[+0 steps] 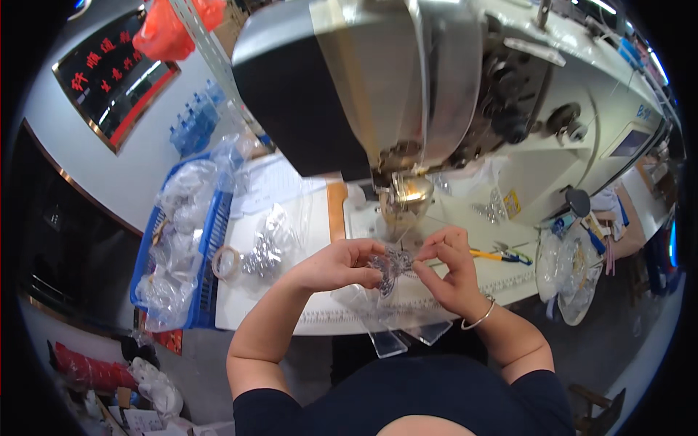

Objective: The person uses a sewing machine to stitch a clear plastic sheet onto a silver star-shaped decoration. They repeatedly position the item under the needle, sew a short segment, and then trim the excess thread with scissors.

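Just below the needle area of a white sewing machine (407,200), I see a small grey, silvery openwork piece (396,261), perhaps beaded or lace-like. My left hand (338,266) pinches its left side between thumb and fingers. At its right edge, my right hand (452,270) is closed in a pinch, thumb against fingertips; the fine detail there is too small to make out. A bracelet (478,313) circles my right wrist. Clear plastic pieces (387,341) stick out over the table's front edge, beneath my hands.
On the left, a blue basket (211,251) holds clear plastic bags. A tape roll (225,262) and a bag of silvery pieces (267,251) lie beside it. A ruler strip (342,315) runs along the front edge. To the right lie a yellow pen (494,255) and another plastic bag (571,265).
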### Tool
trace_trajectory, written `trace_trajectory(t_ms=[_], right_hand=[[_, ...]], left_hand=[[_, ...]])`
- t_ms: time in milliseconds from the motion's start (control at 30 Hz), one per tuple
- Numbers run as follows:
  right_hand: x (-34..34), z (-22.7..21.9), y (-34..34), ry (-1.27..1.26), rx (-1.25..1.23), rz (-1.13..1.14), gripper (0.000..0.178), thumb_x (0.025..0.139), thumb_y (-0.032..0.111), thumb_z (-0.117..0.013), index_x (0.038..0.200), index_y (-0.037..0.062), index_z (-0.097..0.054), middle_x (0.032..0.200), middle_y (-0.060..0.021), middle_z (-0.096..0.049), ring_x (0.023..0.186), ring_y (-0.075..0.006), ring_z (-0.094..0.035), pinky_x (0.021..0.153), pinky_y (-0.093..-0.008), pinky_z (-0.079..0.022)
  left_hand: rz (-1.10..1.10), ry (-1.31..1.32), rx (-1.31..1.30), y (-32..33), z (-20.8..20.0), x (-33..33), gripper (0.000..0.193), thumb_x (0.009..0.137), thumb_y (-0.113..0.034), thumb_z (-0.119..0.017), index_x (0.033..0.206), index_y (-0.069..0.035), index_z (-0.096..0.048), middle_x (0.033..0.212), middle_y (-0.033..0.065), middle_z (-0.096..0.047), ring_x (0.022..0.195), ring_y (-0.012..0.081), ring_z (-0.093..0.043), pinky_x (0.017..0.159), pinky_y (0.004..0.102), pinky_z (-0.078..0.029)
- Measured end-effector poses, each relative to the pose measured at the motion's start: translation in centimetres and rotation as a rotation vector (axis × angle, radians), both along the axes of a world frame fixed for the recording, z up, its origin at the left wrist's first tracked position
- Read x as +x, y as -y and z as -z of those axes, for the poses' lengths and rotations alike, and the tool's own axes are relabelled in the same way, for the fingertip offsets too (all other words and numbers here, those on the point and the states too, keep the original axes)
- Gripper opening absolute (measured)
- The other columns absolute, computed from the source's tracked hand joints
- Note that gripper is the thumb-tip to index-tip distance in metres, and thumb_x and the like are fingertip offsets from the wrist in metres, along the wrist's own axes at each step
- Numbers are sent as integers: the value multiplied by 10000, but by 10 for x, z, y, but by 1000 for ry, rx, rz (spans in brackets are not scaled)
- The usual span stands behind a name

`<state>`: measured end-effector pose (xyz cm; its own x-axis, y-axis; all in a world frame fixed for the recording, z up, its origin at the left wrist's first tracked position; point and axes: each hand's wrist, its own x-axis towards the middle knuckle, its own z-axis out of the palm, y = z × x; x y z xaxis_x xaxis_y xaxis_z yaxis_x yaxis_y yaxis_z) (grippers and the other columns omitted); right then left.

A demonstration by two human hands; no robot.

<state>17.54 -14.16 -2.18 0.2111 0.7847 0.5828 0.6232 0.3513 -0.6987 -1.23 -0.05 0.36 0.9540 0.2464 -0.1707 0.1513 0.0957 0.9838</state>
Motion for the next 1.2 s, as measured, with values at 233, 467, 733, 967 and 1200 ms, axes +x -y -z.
trace_trajectory(t_ms=[233, 467, 733, 967, 1200], right_hand=[[20, 8, 20, 72, -1, 96, 309, 689, 66, -682, 987, 82, -601, 1044, -90, -557, 1011, -286, -484, 888, -377, -352], [110, 63, 76, 407, -264, 291, 302, 673, 46, -674, 971, 52, -629, 1023, -107, -587, 1006, -306, -524, 878, -414, -403], [109, 81, 77, 411, -179, 382, 228, 727, 24, -628, 956, 22, -629, 994, -122, -598, 948, -305, -551, 834, -383, -436], [143, 89, 90, 346, -271, 478, 181, 771, 3, -581, 942, 6, -640, 939, -143, -616, 892, -311, -568, 816, -374, -451], [138, 78, 68, 246, -76, 676, 195, 844, 22, -512, 1027, 21, -579, 852, -142, -569, 820, -322, -568, 762, -368, -450]], left_hand=[[-145, -77, -6, 31, 22, -5, 362, 825, -67, -634, 1154, -12, -493, 873, 49, -604, 776, 109, -586, 676, 249, -506], [-329, 18, -117, 51, 24, -23, 388, 822, -98, -650, 1160, -17, -480, 962, 68, -582, 845, 130, -586, 703, 273, -538], [-455, 96, -150, 67, 37, -37, 347, 826, -81, -638, 1130, -26, -478, 992, 63, -559, 827, 124, -584, 689, 263, -535], [-535, 90, -220, 69, 47, -43, 345, 826, -54, -609, 1140, -42, -468, 1032, 83, -575, 881, 167, -614, 720, 329, -561], [-557, 101, -282, 75, 50, -33, 321, 832, -68, -607, 1125, -58, -477, 1032, 69, -570, 881, 158, -600, 738, 346, -551]])
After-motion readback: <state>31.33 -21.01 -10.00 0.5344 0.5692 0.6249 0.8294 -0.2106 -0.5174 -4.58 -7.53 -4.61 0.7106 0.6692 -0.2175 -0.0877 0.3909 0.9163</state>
